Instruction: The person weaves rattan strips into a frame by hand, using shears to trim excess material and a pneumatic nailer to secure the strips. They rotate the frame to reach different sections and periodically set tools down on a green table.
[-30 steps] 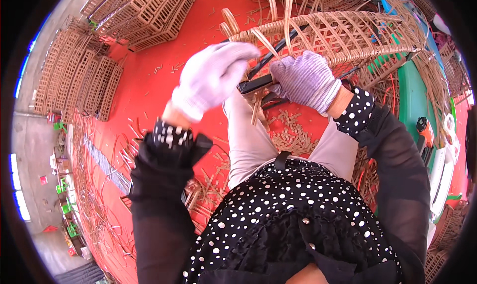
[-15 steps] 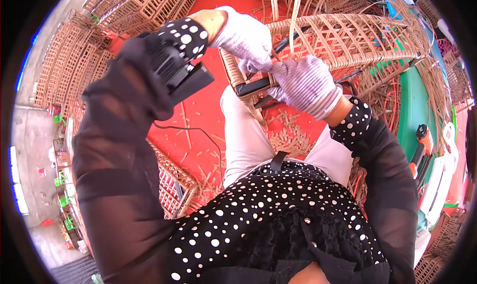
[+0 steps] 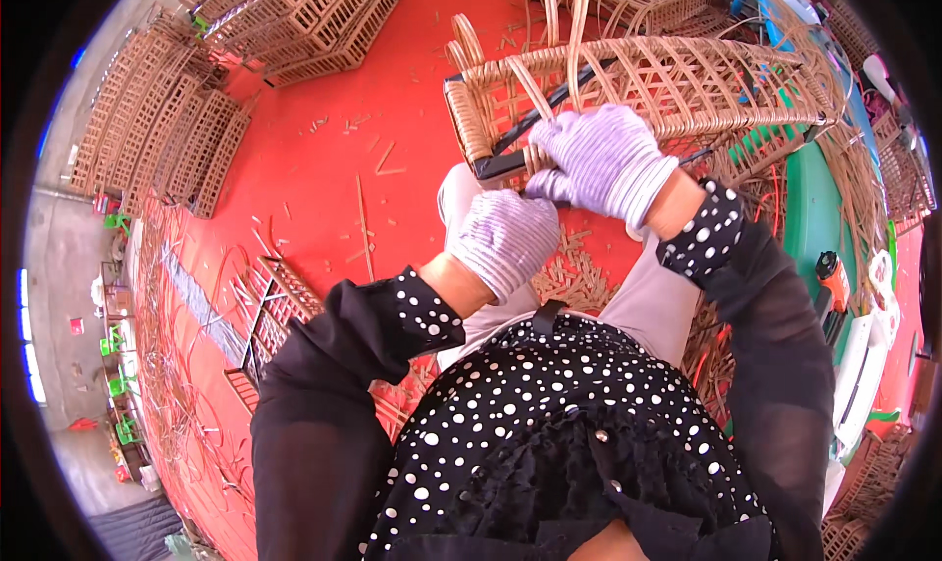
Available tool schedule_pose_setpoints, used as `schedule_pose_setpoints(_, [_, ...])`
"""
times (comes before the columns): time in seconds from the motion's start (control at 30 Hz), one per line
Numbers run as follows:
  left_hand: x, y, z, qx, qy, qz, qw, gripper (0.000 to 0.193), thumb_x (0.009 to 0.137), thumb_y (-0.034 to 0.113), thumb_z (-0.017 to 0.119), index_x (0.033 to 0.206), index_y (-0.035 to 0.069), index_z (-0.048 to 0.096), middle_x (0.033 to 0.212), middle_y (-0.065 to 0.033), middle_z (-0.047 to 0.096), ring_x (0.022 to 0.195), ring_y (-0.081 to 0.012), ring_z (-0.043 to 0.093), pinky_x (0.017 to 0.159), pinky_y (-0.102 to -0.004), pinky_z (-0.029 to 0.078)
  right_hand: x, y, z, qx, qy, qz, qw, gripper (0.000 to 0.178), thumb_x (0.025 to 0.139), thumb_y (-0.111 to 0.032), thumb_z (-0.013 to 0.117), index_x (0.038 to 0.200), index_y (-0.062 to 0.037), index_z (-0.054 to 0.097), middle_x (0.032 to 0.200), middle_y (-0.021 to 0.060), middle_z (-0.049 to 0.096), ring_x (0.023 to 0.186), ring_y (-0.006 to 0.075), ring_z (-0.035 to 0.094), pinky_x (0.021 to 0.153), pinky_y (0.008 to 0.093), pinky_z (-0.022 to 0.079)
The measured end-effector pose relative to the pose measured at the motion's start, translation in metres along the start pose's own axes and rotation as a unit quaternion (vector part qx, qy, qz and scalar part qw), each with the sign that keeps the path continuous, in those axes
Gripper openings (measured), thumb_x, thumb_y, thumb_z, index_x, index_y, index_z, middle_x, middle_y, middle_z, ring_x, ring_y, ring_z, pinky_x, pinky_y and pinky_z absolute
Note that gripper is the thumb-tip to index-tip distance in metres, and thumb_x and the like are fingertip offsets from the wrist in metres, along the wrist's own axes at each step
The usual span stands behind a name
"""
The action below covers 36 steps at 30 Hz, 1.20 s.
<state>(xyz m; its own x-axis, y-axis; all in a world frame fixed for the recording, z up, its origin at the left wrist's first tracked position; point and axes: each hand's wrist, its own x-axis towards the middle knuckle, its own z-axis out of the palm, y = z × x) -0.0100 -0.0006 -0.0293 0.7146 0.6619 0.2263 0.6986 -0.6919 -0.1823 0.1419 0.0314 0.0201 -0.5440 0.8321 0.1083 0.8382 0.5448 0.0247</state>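
A long brown wicker basket point(image 3: 677, 82) lies across in front of me, woven over a black frame whose bare bar point(image 3: 498, 165) shows at the near left corner. My right hand point(image 3: 603, 163), in a pale purple knitted glove, is closed on the basket's near edge beside wrapped wicker. A loose wicker strip point(image 3: 576, 46) rises from the basket just beyond that hand. My left hand point(image 3: 505, 244), gloved alike, is closed just below the near corner, with its back up. Its fingertips are hidden, so what they hold cannot be made out.
Stacks of wicker baskets point(image 3: 304, 21) stand at the far left, on a red floor point(image 3: 314, 168) strewn with wicker offcuts point(image 3: 579, 271). On the right are a green curved surface point(image 3: 810, 203), bundled strips point(image 3: 854, 119) and an orange-and-black tool point(image 3: 832, 278). A frame point(image 3: 270, 311) lies left.
My left hand has come down from above the basket's corner to just below it, towards my lap. My right hand has stayed at the edge. The basket has shifted slightly.
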Motion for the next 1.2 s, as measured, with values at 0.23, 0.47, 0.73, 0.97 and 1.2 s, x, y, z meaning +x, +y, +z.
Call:
schedule_pose_setpoints(0.23, [0.009,-0.043,-0.04,-0.138,-0.145,0.114,0.973,0.017,0.082,0.027,0.051,0.083,0.016,0.064,0.074,-0.0056,0.062,0.058,-0.0261,0.061,0.049,-0.0403,0.049,-0.006,-0.008,0.051,-0.168,0.209,-0.04,0.963,0.021,0.083,-0.027,0.046,0.073,-0.0091,0.05,0.054,0.0046,0.047,0.045,0.0204,0.053,0.042,0.0409,0.039])
schedule_pose_setpoints(0.47, [0.073,-0.101,-0.009,-0.14,-0.238,0.242,0.93,0.025,0.068,0.016,0.059,0.092,0.012,0.065,0.098,-0.0064,0.062,0.092,-0.026,0.057,0.079,-0.0359,0.046,-0.011,-0.015,0.047,-0.085,0.203,-0.041,0.975,0.025,0.082,-0.028,0.049,0.083,-0.0024,0.053,0.059,0.0062,0.05,0.046,0.0203,0.053,0.043,0.036,0.039])
schedule_pose_setpoints(0.73, [0.126,-0.107,-0.033,-0.162,-0.435,0.318,0.827,0.025,0.073,0.027,0.054,0.082,0.007,0.065,0.07,-0.0151,0.061,0.067,-0.029,0.059,0.063,-0.0387,0.046,-0.011,-0.007,0.049,-0.087,0.195,-0.007,0.977,0.034,0.078,-0.032,0.054,0.094,-0.0024,0.053,0.066,0.0063,0.051,0.051,0.0195,0.053,0.045,0.0382,0.04])
schedule_pose_setpoints(0.97, [0.06,-0.084,-0.049,-0.154,-0.152,0.096,0.972,0.019,0.068,0.028,0.057,0.067,0.009,0.062,0.062,-0.0108,0.057,0.063,-0.0296,0.058,0.058,-0.0387,0.046,-0.009,-0.007,0.054,-0.028,0.171,0.021,0.985,0.03,0.074,-0.037,0.058,0.084,-0.0087,0.053,0.067,0.0069,0.055,0.055,0.0226,0.056,0.05,0.0377,0.042])
schedule_pose_setpoints(1.2, [0.003,-0.06,-0.015,-0.056,0.152,0.088,0.983,0.016,0.064,0.018,0.061,0.079,0.013,0.063,0.092,-0.0025,0.062,0.088,-0.0222,0.06,0.073,-0.0342,0.049,-0.003,-0.007,0.055,-0.075,0.178,0.038,0.981,0.04,0.068,-0.046,0.064,0.087,-0.0126,0.054,0.07,0.0055,0.055,0.059,0.022,0.056,0.055,0.0357,0.042])
